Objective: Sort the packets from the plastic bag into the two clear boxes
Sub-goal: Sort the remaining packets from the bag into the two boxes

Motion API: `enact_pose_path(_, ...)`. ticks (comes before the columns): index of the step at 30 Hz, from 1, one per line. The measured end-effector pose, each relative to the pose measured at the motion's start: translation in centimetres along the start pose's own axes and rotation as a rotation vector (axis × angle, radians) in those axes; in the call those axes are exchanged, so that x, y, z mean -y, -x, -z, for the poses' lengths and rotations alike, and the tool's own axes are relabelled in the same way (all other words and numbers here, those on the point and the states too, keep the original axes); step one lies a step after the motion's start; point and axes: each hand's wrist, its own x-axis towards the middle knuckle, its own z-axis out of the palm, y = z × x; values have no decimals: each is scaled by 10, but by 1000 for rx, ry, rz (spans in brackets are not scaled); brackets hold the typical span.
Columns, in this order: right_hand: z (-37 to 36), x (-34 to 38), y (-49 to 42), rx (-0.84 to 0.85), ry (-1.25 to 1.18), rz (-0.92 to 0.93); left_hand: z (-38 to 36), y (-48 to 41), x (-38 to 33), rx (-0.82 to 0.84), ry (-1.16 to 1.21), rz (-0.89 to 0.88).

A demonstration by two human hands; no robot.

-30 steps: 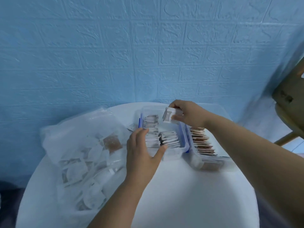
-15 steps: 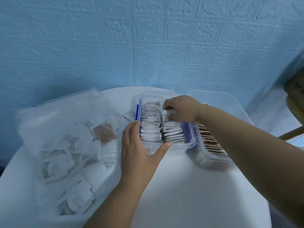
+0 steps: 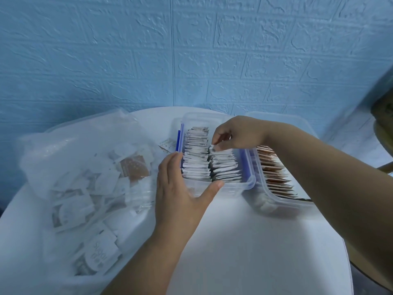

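Head view only.

- Hard to read: the right hand (image 3: 240, 133) covers the far end of the left box (image 3: 234, 189), and its forearm hides most of the right box (image 3: 276, 202). A clear plastic edge (image 3: 276, 119) shows behind that hand; can't tell if it's a lid or the box's far end.
- The plastic bag (image 3: 70, 150) is cloudy, so its contents blur. Mostly white sachets, plus one brown packet (image 3: 134, 167). Print is unreadable apart from a few letters.
- Right hand: fingers curled down, pinching a white packet (image 3: 217, 146) at the far end of the right-hand row in the left box.
- Left hand (image 3: 178, 192): flat. Straight fingers lie along the box's left side and the thumb is on its near wall, holding nothing.
- The hands are apart, at opposite ends of the same box.
- The left box has blue latches and holds two rows of white packets (image 3: 195, 160) standing on edge.
- The right box sits just beside it, holding a row of brown packets (image 3: 274, 173).
- One loose packet (image 3: 167, 144) lies on the table between bag and left box.
- Surface: a round white table (image 3: 255, 241), cut off at the bottom of the frame.
- Room: a blue embossed brick-pattern wall (image 3: 127, 60) sits right behind the table.
- A chair (image 3: 385, 124) is clipped at the right edge.
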Motion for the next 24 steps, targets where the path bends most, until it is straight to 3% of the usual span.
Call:
enact_pose_path(9, 2, 5, 3, 8, -43, -21, -1, -1, 0, -7, -3, -16)
enact_pose_path(15, 7, 19, 15, -158, -134, 6, 13, -1, -9, 39, 67, -45)
enact_pose_path(21, -18, 85, 55, -328, -244, 294, 67, 32, -14, -49, 28, -124)
enact_pose_path(24, -54, 117, 76, -251, -283, 425, 105, 59, 6, -129, -103, -98)
